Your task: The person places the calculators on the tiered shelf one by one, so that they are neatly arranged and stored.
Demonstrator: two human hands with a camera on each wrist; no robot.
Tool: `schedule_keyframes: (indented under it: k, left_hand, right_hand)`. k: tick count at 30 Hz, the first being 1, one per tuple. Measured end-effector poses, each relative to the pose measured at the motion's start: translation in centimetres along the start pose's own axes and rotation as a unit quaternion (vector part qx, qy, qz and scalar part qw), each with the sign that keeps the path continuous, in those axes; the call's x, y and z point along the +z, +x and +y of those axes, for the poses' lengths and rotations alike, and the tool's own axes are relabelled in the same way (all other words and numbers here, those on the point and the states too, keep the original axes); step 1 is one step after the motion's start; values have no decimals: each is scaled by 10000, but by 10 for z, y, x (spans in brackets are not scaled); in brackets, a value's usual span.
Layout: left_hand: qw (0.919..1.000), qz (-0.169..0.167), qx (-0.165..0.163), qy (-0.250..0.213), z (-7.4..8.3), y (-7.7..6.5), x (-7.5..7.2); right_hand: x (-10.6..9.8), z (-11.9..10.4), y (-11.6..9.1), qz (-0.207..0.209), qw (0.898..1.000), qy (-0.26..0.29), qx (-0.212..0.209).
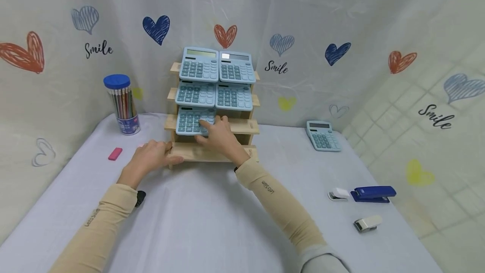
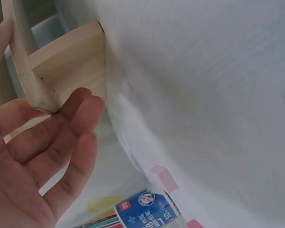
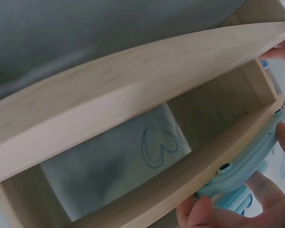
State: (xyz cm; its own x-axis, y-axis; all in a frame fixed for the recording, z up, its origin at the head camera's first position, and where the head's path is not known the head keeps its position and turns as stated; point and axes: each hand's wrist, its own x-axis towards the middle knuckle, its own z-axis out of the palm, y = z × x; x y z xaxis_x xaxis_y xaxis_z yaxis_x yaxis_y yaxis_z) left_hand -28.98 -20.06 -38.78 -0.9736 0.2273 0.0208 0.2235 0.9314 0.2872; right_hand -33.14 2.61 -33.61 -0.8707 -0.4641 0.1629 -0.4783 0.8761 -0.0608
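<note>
A tiered wooden rack [image 1: 189, 151] stands at the back of the table. Pale blue calculators fill its two upper tiers in pairs, among them an upper left calculator [image 1: 198, 64]. On the left of the third tier leans one more calculator [image 1: 189, 122]. My right hand [image 1: 223, 137] holds that one at its lower right, thumb over the keys; the right wrist view shows fingers at the calculator's edge [image 3: 242, 161]. At the rack's lower left end, my left hand [image 1: 149, 157] grips the wood, with fingers curled by the bottom board's corner [image 2: 45, 97].
At the left stand a blue-lidded tub of pencils [image 1: 123, 104] and a pink eraser [image 1: 115, 153]. Another calculator [image 1: 323, 136] lies at the right. Nearer on that side are a blue stapler [image 1: 373, 194], a small white stapler [image 1: 338, 194] and another pale stapler [image 1: 367, 223]. A printed curtain hangs behind.
</note>
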Motion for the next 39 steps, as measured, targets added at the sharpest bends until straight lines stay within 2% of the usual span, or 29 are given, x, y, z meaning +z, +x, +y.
schedule_keyframes:
  k: [4,9,12,16,20,23,25,27,31,39]
  left_hand:
    - [10000,42,37,2,0,0,2]
    - [10000,4,-8,-1,1,0,1]
    - [10000,-35,-40,4,2,-1,0]
    - [9999,-69,-76,11,4,0,-1]
    - [9999,-134,-107,-4,4,0,-1]
    - [9998,-186,-110,-49,3,0,-1]
    - [9996,-228,-128,-78,2,-1,-1]
    - [9995,-274,-165,-85,1,-1,0]
    - [9993,-308,-196,-59,-1,-2,0]
    - [9998,-149,-94,27,1,0,1]
  right_hand:
    - [1,-7,2,95,9998,-155,-91]
    - [0,-4,-2,2,9998,195,35]
    - [-1,9,-11,-14,9992,389,44]
    - [1,36,-30,172,9983,550,-90]
    - [2,69,-50,356,9971,672,33]
    - [-2,99,-63,329,9965,695,339]
    - [-6,121,-69,145,9966,547,594]
    - [-11,144,-73,-214,9946,429,918]
    - [-17,196,-73,-879,9852,142,1462]
    - [-19,297,-73,-1263,9646,127,2310]
